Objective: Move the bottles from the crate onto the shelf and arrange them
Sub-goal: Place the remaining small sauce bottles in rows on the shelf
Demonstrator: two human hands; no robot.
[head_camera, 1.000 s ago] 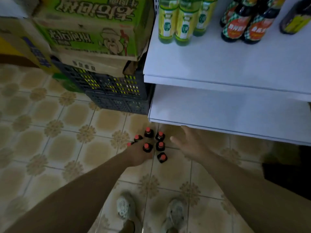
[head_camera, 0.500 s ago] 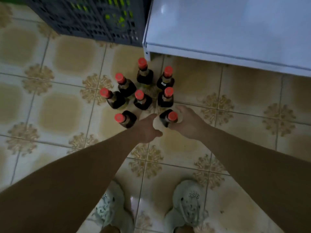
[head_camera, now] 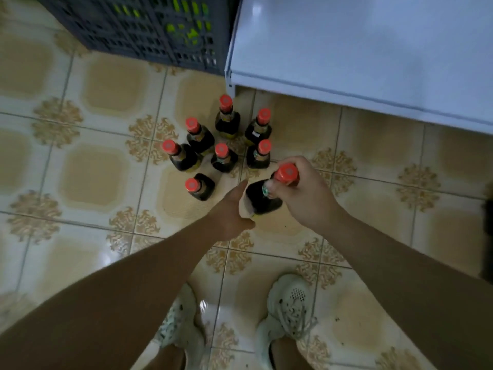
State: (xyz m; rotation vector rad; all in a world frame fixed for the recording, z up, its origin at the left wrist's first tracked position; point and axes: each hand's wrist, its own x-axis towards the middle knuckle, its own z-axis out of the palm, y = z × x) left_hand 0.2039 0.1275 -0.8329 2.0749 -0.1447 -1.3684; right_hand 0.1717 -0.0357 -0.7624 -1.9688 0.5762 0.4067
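Right hand [head_camera: 306, 193] grips one dark bottle [head_camera: 262, 198] by the neck. The fingers [head_camera: 276, 192] are clamped just under its red cap [head_camera: 286, 173], and the bottle is tilted, base toward the left hand [head_camera: 226, 214]. The left hand lies against the bottle's lower body with the thumb up. Its fingers are hidden behind the glass, so I can't tell whether they curl round it. Seven more bottles [head_camera: 224, 158] stand upright on the tiled floor [head_camera: 93, 177] just beyond the fingers, clustered close together. The white shelf [head_camera: 360, 49] is farther out, beyond the right fingers, and the dark crate [head_camera: 138, 25] is beyond the left fingers. Pale shoes [head_camera: 290, 303] show below the arms.
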